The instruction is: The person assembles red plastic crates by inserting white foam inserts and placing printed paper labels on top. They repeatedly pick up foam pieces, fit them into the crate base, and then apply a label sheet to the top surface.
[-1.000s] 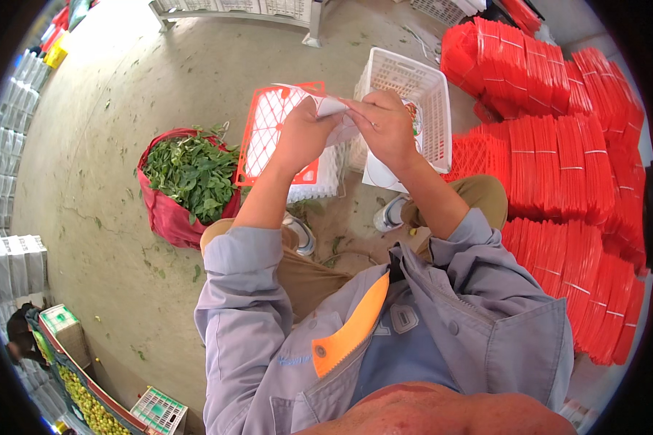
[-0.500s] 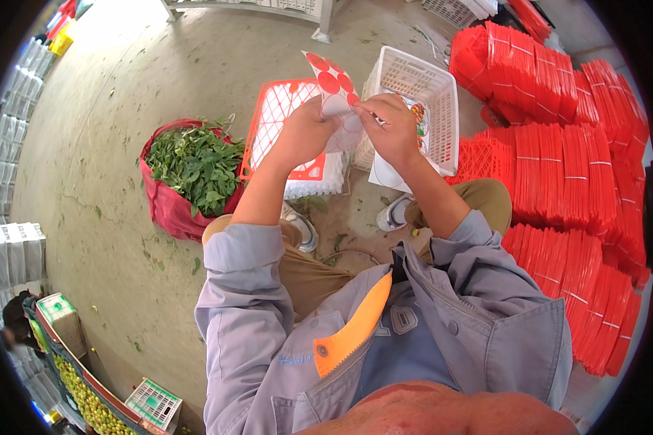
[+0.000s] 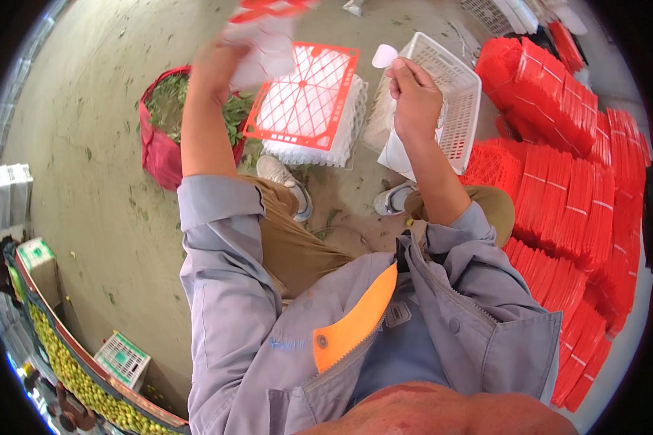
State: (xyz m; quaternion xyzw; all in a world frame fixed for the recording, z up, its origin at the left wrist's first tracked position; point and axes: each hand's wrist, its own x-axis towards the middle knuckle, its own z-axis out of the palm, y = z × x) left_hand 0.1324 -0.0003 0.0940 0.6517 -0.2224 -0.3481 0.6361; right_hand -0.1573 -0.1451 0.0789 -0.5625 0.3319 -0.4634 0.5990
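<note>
My left hand [image 3: 219, 69], blurred by motion, is closed on a sheet of round stickers [image 3: 265, 51] with red circles at its upper end and a pale lower part. Held up on the right, my right hand [image 3: 417, 98] pinches a single round sticker [image 3: 384, 56] between thumb and fingers, its pale side showing. Between the hands lies a red lattice panel [image 3: 302, 85] on top of a white bumpy stack [image 3: 352, 123]. A white plastic crate [image 3: 475, 109] stands beyond my right wrist, with white printed sheets [image 3: 395, 156] at its near side, partly hidden by my forearm.
A red cloth bag [image 3: 159, 156] full of green leaves sits at the left. Tied bundles of red mesh panels [image 3: 559, 181] are piled at the right. Lower left, a long bin [image 3: 72, 355] holds green fruit, beside a small white-green crate [image 3: 123, 359].
My hands have parted. The left has swung up and left with the sticker sheet; the right has drawn away holding one sticker. The head view has shifted, and the red panel shows more fully.
</note>
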